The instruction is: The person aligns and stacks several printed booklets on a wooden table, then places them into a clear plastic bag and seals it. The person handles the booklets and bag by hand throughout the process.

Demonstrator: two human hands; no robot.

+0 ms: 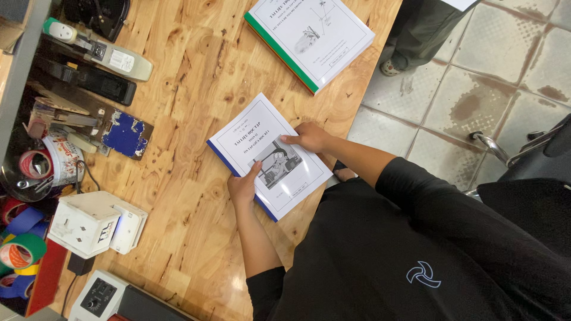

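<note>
A white-covered booklet (pixel 262 148) with a blue spine and a drawing on its front lies tilted near the edge of the wooden table (pixel 196 89). My left hand (pixel 242 189) grips its lower edge, thumb on the cover. My right hand (pixel 309 137) holds the opposite edge, fingers resting on the cover. Both forearms reach in from my black-shirted body at the lower right.
A second white booklet (pixel 312 35) with a green spine lies at the table's far edge. Staplers (pixel 98 53), a tin (pixel 50 160), tape rolls (pixel 21 249) and a white power cube (pixel 95 223) crowd the left side. Another person's leg (pixel 413 35) stands on the tiled floor. A chair (pixel 523 148) is at right.
</note>
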